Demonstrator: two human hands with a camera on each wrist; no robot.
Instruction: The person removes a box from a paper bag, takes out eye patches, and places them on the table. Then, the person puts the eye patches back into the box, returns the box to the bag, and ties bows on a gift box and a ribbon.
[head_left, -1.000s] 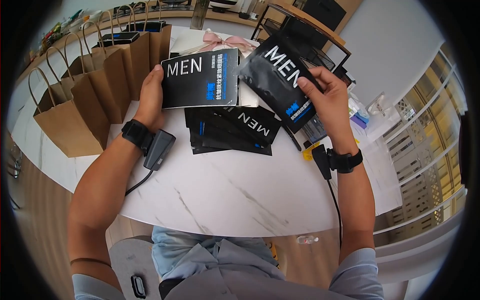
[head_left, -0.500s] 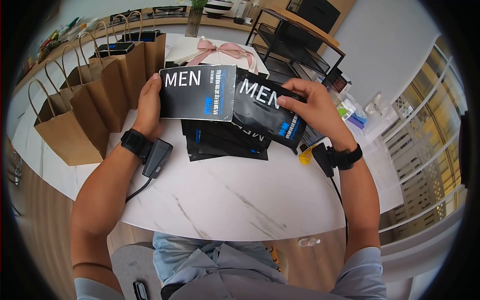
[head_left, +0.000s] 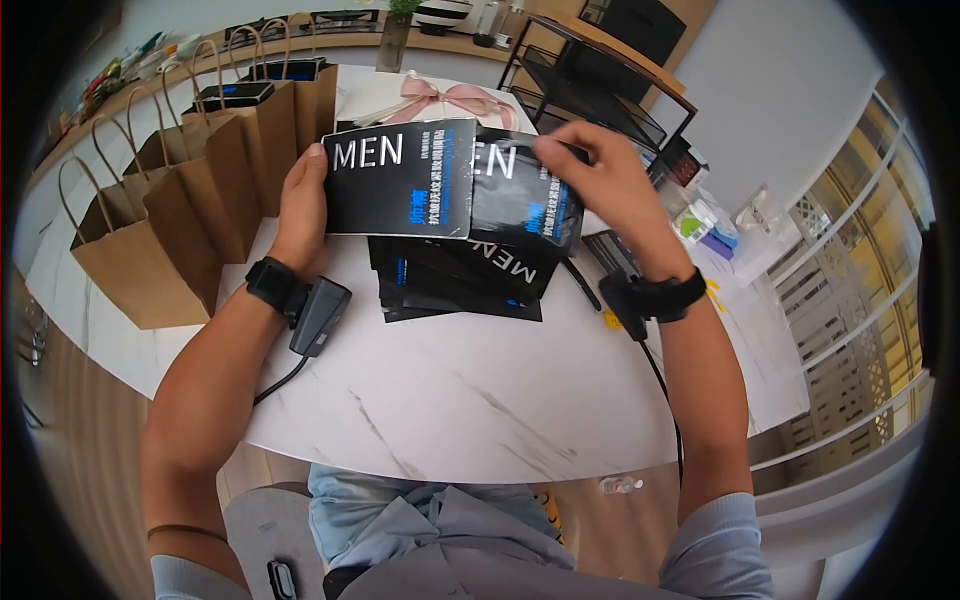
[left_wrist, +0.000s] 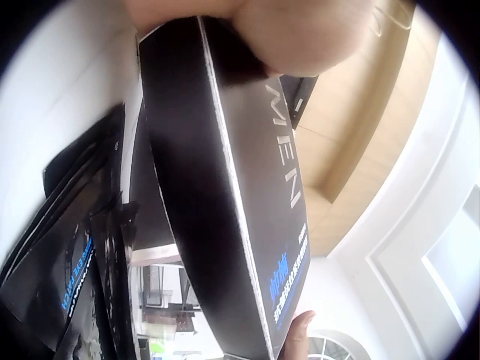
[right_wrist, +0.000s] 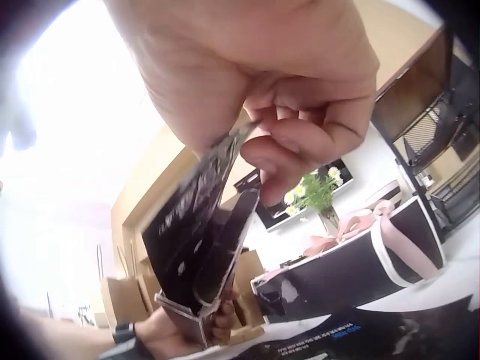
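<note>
My left hand (head_left: 301, 205) grips the left end of a flat black box (head_left: 385, 190) printed MEN, held up over the table. My right hand (head_left: 612, 195) pinches a glossy black sachet (head_left: 525, 195) with the same print. The sachet's left part is hidden at the box's right end. In the right wrist view, that end stands open with a flap (right_wrist: 234, 238) out, and the sachet (right_wrist: 184, 232) reaches into it. A loose pile of black sachets (head_left: 455, 285) lies on the table beneath the box; the left wrist view shows the box's dark narrow side (left_wrist: 191, 180).
Brown paper bags (head_left: 145, 255) line the table's left side, two with black boxes in their tops. Behind the hands is a gift box with a pink ribbon (head_left: 440, 95). A black pen (head_left: 582, 285) and small packs (head_left: 700, 225) lie to the right on the marble-patterned table (head_left: 450, 400).
My right hand has brought the sachet left and turned it level with the box; its left part has gone in at the box's open end. My left hand has kept its hold on the box.
</note>
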